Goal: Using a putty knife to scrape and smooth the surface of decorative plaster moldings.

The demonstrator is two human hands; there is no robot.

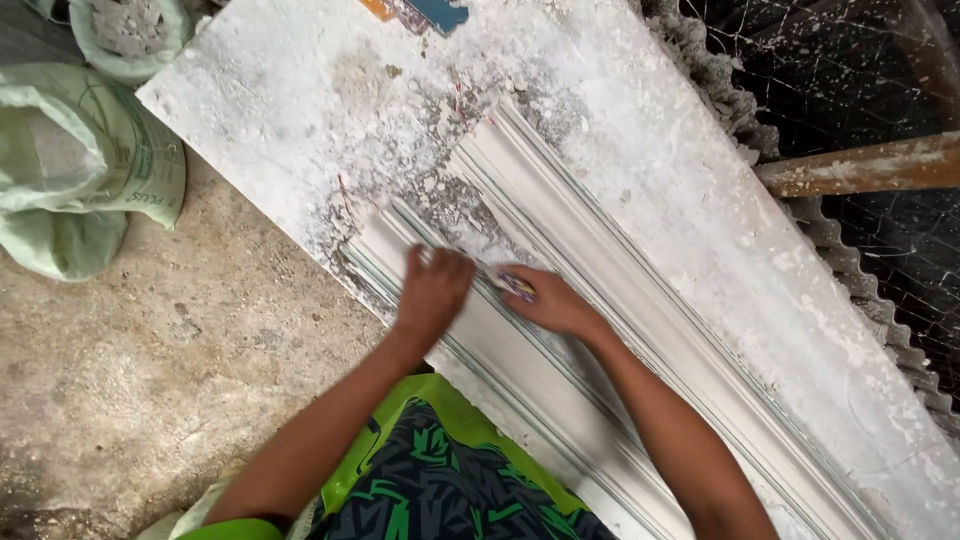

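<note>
Two long white plaster mouldings lie side by side on a white, plaster-crusted workbench [280, 90]. The nearer moulding [560, 400] has its end under my hands; the farther moulding [590, 230] runs up to the right of it. My left hand [432, 292] rests flat on the near moulding's end, fingers together. My right hand [545, 300] grips a small flat tool [510, 283] with a coloured handle, its tip in the groove between the two mouldings.
Pale green sacks [70, 160] lie on the concrete floor at the left. A plaster-stained wooden beam [860, 168] and a corrugated sheet edge [850, 270] are at the right. A blue and orange object [425, 12] sits at the bench's far end.
</note>
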